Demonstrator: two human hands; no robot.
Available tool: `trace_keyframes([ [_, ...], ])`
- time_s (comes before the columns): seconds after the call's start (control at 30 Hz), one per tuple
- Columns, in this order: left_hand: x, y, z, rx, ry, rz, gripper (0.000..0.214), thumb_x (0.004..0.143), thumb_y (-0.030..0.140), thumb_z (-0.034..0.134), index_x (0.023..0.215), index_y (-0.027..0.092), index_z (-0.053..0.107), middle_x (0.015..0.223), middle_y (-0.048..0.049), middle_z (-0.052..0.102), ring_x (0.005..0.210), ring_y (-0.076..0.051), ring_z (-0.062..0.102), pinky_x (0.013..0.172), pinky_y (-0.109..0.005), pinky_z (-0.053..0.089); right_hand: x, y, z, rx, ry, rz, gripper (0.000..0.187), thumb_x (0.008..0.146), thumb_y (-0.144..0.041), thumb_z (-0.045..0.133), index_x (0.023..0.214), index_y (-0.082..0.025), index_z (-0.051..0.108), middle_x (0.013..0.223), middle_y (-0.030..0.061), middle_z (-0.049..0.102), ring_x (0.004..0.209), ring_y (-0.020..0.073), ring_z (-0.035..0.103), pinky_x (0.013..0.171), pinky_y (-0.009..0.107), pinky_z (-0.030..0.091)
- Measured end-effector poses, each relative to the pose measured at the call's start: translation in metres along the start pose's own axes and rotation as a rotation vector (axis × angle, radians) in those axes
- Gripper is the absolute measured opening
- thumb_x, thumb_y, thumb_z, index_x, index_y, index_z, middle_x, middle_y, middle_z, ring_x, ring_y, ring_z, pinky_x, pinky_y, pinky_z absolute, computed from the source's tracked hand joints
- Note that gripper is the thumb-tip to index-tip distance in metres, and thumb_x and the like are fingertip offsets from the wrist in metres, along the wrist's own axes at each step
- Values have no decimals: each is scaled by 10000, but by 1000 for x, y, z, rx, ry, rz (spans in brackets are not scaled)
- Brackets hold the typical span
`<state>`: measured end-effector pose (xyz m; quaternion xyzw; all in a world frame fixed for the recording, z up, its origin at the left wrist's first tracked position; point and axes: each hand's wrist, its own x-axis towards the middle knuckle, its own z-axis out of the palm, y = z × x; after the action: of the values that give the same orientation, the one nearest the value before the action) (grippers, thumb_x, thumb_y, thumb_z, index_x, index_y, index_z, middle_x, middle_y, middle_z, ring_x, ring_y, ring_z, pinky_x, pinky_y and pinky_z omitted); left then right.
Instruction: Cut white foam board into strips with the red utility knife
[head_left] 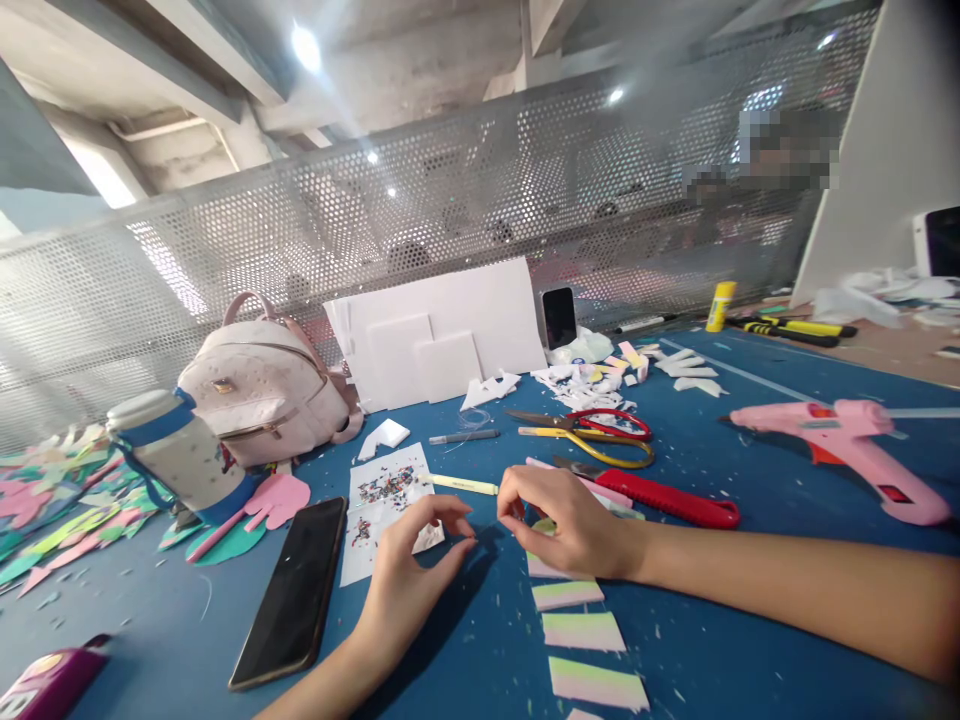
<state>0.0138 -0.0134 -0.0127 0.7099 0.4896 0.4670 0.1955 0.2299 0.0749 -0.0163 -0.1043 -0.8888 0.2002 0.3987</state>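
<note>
My left hand (412, 565) hovers over the right edge of a white paper sheet (349, 560) with small dark and coloured bits (390, 485) on it. Its thumb and fingers curve toward each other with a small gap, and nothing shows between them. A little to the right, my right hand (566, 525) has its fingers curled in a pinch above a row of pink-and-green foam strips (583, 630). Whatever is between those fingertips, if anything, is too small to tell. Between the hands and slightly behind lies a pale yellow pen (463, 484).
Right of my hands lie a red-handled cutter (667, 497), scissors (611, 425) and a pink glue gun (844, 440). To the left are a phone (292, 595), a bottle (180, 455) and foam scraps (60, 510). A backpack (262, 385) and white boards (450, 330) stand behind.
</note>
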Motion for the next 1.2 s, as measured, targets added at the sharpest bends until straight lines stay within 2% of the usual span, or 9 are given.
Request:
trace_keyframes([
  [0.7,1,3,1,39,1,0,242,842,90,602,1033,228,652,844,19,714,810,-163,651,805,-290,479,1,-1,0,2,22,-25,64,934,-146,529,899,-199,533,828,13,587,719,137,504,644,262,378],
  [1.2,2,4,1,10,-10,10,233,847,109,620,1044,229,648,839,10,718,797,-172,666,798,-298,511,1,-3,-1,-5,39,-25,70,931,-146,528,889,-202,532,817,13,593,702,138,502,629,267,382],
])
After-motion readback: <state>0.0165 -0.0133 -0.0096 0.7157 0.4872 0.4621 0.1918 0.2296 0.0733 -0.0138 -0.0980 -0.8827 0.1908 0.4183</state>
